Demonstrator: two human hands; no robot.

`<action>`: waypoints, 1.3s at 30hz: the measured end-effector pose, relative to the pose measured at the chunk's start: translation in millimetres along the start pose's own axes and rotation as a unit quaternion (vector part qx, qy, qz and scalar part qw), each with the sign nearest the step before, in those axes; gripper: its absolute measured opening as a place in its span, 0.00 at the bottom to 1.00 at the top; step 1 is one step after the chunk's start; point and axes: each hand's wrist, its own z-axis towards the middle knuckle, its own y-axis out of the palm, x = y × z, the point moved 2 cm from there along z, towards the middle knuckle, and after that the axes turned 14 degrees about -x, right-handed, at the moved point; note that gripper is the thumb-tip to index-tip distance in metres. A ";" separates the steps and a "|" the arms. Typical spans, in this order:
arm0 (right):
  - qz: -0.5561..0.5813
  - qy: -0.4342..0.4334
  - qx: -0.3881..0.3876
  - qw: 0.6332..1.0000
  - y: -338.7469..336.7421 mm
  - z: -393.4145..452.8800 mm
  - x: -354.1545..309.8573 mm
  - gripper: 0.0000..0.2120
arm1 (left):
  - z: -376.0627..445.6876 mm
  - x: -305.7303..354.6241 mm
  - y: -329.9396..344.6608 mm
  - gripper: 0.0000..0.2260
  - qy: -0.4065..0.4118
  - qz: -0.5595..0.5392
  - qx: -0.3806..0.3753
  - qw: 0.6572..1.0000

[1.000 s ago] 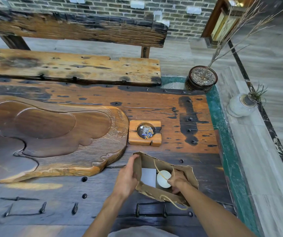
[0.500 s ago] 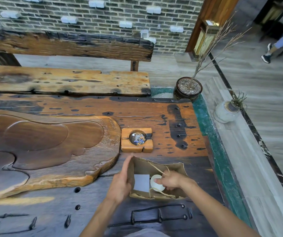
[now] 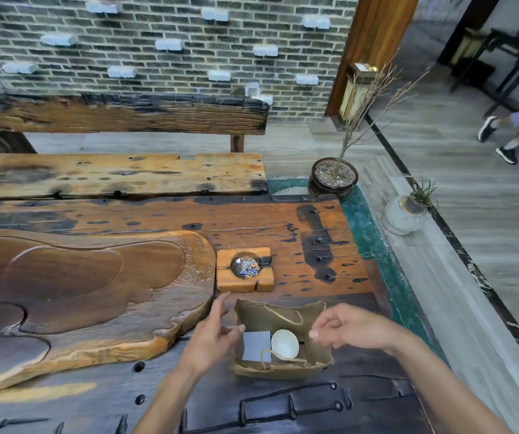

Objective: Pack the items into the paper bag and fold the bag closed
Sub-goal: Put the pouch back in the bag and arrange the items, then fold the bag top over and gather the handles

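Note:
A brown paper bag [image 3: 270, 311] stands open on the dark wooden table near its front edge. Inside it lie a small white cup [image 3: 284, 343] and a flat grey-white box [image 3: 256, 346]; a twine handle loops over the near rim. My left hand [image 3: 212, 335] hovers at the bag's left side, fingers spread and holding nothing. My right hand [image 3: 347, 327] hangs above the bag's right rim, fingers loosely curled, empty and off the cup.
A wooden ashtray [image 3: 245, 269] sits just behind the bag. A large carved wooden tray [image 3: 79, 292] fills the left. Iron fittings [image 3: 286, 405] lie at the front. A potted twig [image 3: 333, 178] and a grey vase [image 3: 403, 214] stand right; a person [image 3: 515, 126] walks far right.
My right hand has let go of the white cup and lifted out of the bag. My left hand has come off the bag's left rim. The head view has tilted upward.

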 end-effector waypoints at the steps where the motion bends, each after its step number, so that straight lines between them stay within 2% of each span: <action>1: 0.016 -0.006 0.011 1.000 -4.4 -7.2 2.2 0.16 | -0.2 -0.8 -3.1 0.28 0.001 -0.002 0.000 1.000; 4: 0.073 -0.024 0.055 0.995 -19.3 -18.0 16.4 0.13 | 4.8 -10.1 -14.7 0.22 -0.018 -0.065 -0.003 0.998; 7: 0.166 -0.030 0.127 0.977 -30.5 -11.3 40.9 0.17 | 11.4 -17.0 -23.4 0.14 -0.055 -0.134 0.018 0.989; 10: 0.283 -0.013 0.160 0.946 -30.8 10.9 66.7 0.21 | 24.0 -31.5 -26.1 0.16 -0.116 -0.202 0.016 0.972; 13: 0.373 0.036 0.131 0.918 -20.6 38.7 86.4 0.26 | 41.6 -45.4 -20.8 0.27 -0.175 -0.255 -0.006 0.951; 16: 0.399 0.095 0.101 0.906 -7.3 64.5 102.8 0.32 | 54.1 -55.6 -7.8 0.31 -0.194 -0.284 -0.038 0.938; 20: 0.427 0.144 0.059 0.891 7.0 86.7 113.0 0.38 | 60.0 -71.7 11.8 0.39 -0.210 -0.283 -0.123 0.928; 22: 0.422 0.155 0.052 0.892 9.9 94.4 117.0 0.38 | 61.7 -73.6 17.8 0.39 -0.209 -0.292 -0.140 0.923; 26: 0.426 0.154 0.033 0.891 12.6 97.0 113.6 0.35 | 61.4 -66.7 26.4 0.35 -0.203 -0.327 -0.128 0.914; 30: 0.454 0.138 -0.003 0.880 16.0 99.7 109.2 0.31 | 63.2 -64.3 29.7 0.38 -0.199 -0.364 -0.142 0.899; 34: 0.464 0.124 -0.010 0.877 18.5 104.9 108.4 0.31 | 62.4 -62.4 32.5 0.27 -0.204 -0.366 -0.132 0.898; 39: 0.478 0.089 0.042 0.873 19.9 104.1 109.2 0.18 | 57.8 -67.7 31.7 0.11 -0.185 -0.382 -0.119 0.898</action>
